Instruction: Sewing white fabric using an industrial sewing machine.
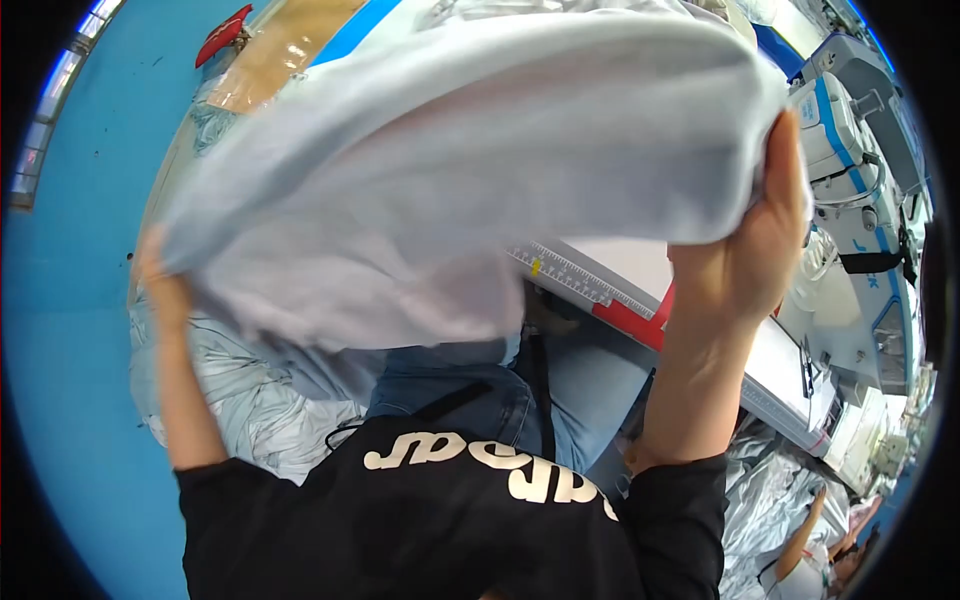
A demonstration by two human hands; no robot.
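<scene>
A large piece of pale grey-white cloth (460,190) is spread in the air in front of me, blurred by motion. My left hand (168,285) grips its left end, and those fingers are smeared. At the right end my right hand (760,240) is closed on the cloth's edge, thumb upright and the other fingers hidden behind the fabric. The cloth sags between my hands above my lap and hides much of the work table (630,255).
A white and blue sewing machine (845,140) stands on the right. A ruler strip (590,275) runs along the table edge. Piled pale fabric (260,400) lies at my left. A red object (222,38) is at the upper left. Another person (805,575) works at the lower right.
</scene>
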